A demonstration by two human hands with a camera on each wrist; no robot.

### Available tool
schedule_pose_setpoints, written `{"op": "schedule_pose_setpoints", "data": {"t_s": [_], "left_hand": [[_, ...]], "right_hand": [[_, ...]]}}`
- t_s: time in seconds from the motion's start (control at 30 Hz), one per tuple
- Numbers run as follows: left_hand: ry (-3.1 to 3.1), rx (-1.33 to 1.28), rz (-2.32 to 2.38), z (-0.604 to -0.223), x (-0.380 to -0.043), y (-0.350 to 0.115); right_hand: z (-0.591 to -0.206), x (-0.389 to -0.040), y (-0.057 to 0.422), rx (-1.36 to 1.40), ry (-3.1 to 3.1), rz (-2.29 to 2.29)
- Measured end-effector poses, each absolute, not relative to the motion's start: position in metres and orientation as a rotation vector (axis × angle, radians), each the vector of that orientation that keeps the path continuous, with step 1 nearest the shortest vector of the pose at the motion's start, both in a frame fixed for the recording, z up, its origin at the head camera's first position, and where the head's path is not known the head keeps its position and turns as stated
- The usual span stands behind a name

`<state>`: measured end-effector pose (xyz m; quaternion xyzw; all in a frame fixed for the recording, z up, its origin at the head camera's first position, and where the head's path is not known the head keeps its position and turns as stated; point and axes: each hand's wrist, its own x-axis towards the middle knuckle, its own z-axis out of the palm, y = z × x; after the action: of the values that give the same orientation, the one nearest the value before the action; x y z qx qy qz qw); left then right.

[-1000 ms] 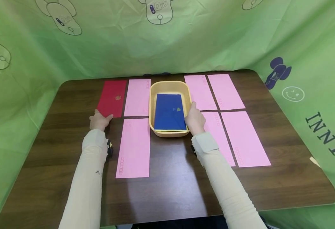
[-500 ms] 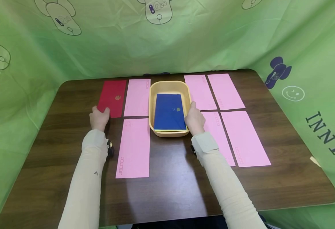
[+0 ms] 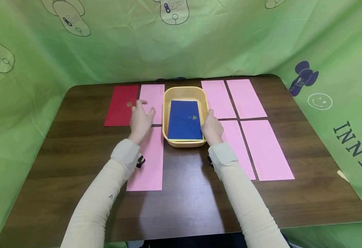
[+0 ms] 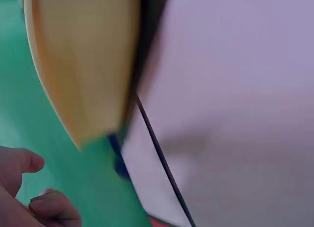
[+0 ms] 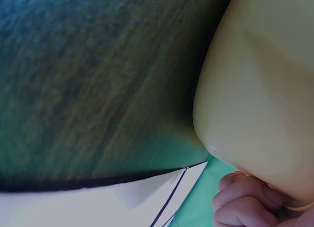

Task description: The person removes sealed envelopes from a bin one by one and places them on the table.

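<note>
In the head view, my left hand (image 3: 140, 122) is raised over the pink envelopes left of the basin, thumb and fingers spread and holding nothing. The left wrist view shows the same hand (image 4: 41, 200) apart from the basin's wall (image 4: 86, 65). My right hand (image 3: 212, 128) grips the right side of the yellow plastic basin (image 3: 184, 144); in the right wrist view its curled fingers (image 5: 245, 200) are at the rim. Inside the basin lies a blue envelope (image 3: 184, 119), with a yellow edge showing under it. A red envelope (image 3: 119, 106) lies flat to the left.
Two pink envelopes lie left of the basin, a far one (image 3: 153, 93) and a near one (image 3: 151, 172). Several more, such as this pink envelope (image 3: 266, 150), lie in rows to the right. A green curtain (image 3: 122, 51) hangs behind the brown table (image 3: 60, 165).
My left hand has left the near edge of the red envelope and moved right toward the basin, its fingers spread. The red envelope stays in place. My right hand keeps its grip.
</note>
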<state>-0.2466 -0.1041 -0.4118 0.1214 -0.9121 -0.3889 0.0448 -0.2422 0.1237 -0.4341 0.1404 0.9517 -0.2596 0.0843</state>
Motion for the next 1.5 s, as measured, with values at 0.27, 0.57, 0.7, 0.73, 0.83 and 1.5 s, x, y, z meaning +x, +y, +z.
{"op": "schedule_pose_setpoints", "data": {"t_s": [0.27, 0.57, 0.7, 0.73, 0.83, 1.5], "left_hand": [[-3.027, 0.11, -0.899, -0.411, -0.226, -0.061], [-3.179, 0.121, -0.643, -0.409, -0.213, -0.044], [-3.214, 0.097, -0.512, -0.407, -0.21, -0.039], [-3.216, 0.083, -0.478, -0.407, -0.21, -0.038], [-3.217, 0.056, -0.398, -0.407, -0.209, -0.036], [-3.132, 0.115, -0.643, -0.411, -0.209, -0.044]], "right_hand": [[-0.434, -0.243, 0.125, 0.415, 2.842, -0.773], [-0.435, -0.241, 0.123, 0.411, 2.831, -0.782], [-0.435, -0.241, 0.124, 0.418, 2.833, -0.786], [-0.435, -0.242, 0.124, 0.419, 2.835, -0.786], [-0.435, -0.242, 0.124, 0.42, 2.834, -0.789], [-0.434, -0.241, 0.125, 0.4, 2.844, -0.777]]}}
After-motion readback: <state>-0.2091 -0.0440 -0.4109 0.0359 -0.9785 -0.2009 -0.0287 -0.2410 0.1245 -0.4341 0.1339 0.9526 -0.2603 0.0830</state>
